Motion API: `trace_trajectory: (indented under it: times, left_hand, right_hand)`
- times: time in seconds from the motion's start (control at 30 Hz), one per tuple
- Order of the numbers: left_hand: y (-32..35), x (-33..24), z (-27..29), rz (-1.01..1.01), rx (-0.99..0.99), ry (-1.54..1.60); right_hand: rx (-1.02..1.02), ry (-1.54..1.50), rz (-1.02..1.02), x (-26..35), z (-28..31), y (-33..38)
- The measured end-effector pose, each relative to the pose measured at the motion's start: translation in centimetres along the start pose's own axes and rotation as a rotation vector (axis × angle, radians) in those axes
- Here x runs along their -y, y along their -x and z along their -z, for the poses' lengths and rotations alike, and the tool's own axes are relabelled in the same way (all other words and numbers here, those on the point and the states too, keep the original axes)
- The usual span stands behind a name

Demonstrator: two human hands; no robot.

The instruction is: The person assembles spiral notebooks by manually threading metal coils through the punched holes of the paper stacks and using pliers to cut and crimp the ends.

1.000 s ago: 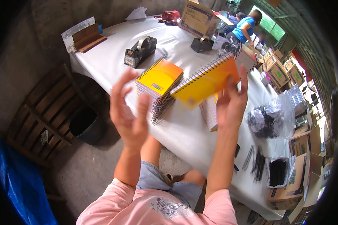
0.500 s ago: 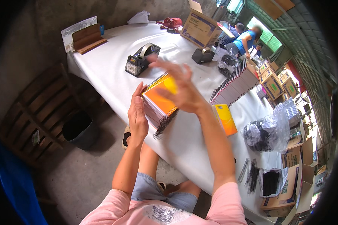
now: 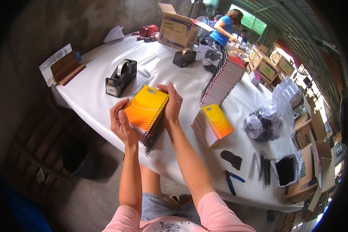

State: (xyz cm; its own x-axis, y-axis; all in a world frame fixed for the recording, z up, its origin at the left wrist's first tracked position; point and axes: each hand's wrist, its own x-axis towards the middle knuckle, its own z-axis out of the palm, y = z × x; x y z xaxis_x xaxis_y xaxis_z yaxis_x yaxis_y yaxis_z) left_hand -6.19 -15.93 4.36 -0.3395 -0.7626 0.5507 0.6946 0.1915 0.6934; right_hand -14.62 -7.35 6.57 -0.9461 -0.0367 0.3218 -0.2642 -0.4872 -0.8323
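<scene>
A stack of spiral notebooks (image 3: 145,106) with yellow and orange covers is between my hands at the table's near edge. Black wire coils show along two sides of it, and some hang loose at its lower corner. My left hand (image 3: 122,123) presses its left side, fingers bent round the edge. Against the opposite side lies my right hand (image 3: 173,103), its fingers curled over the far corner. To the right stands another pile of yellow-orange notebooks (image 3: 212,125). Behind it rises a tall row of bound books (image 3: 224,79) with red and black edges.
Two black tape dispensers (image 3: 121,77) (image 3: 184,58) stand toward the back, near an open cardboard box (image 3: 178,31). Pliers (image 3: 231,181), a dark flat pad (image 3: 231,159), loose wire coils (image 3: 262,168) and a plastic bag (image 3: 265,121) lie at right. A co-worker (image 3: 222,33) is beyond.
My right hand, blurred above the stack before, has come down against its right side. My left hand stays on the left side. The view has swung right, showing the pliers and dark pad.
</scene>
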Motion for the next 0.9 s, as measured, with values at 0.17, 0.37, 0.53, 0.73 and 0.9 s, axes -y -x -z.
trace_trajectory:
  times: [0.17, 0.37, 0.53, 0.73, 0.9]
  left_hand:
    - [0.2, -0.4, 0.3, 0.025, 0.022, -0.111]
    - [0.4, 0.8, 1.1, 0.005, 0.090, -0.169]
    - [-1.4, -2.6, 4.7, -0.148, -0.184, -0.257]
    - [2.5, -10.8, 2.3, -0.459, -0.276, -0.106]
    - [8.7, -12.8, -3.1, -0.534, 0.219, 0.058]
  right_hand:
    - [0.037, 0.070, -0.021, -1.1, 0.2, 0.4]
    - [0.061, 0.099, -0.083, -0.2, 0.1, 0.6]
    - [-0.029, 0.982, 0.642, 4.2, 6.9, -0.7]
    - [-0.115, 1.657, -0.315, 14.1, 23.5, 0.7]
    - [-0.325, 1.642, 0.039, 15.1, 23.4, 1.6]
